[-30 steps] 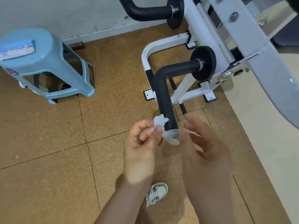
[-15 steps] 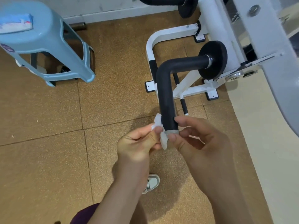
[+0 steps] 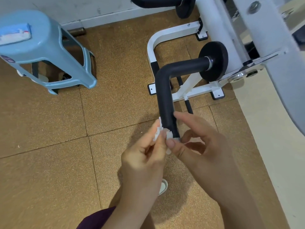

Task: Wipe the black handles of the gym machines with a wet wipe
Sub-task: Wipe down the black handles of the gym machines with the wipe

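A black L-shaped foam handle (image 3: 165, 96) juts from the white gym machine (image 3: 214, 27) toward me, its end at centre frame. A crumpled white wet wipe (image 3: 159, 133) sits against the handle's lower left end. My left hand (image 3: 145, 156) pinches the wipe between thumb and fingertips. My right hand (image 3: 198, 146) holds the wipe's other edge with its thumb at the handle's tip, its index finger stretched along the handle's right side. A second black handle (image 3: 153, 2) shows at the top.
A light blue plastic stool (image 3: 41, 52) stands at the left with a wet wipe pack (image 3: 14, 33) on its seat. The machine's white base frame (image 3: 165, 35) lies on the cork-brown floor tiles. My shoe (image 3: 163, 186) shows below the hands.
My right hand has closed in on the handle's end and taken the wipe's edge with its thumb. The view has shifted slightly; both hands stay at the handle tip.
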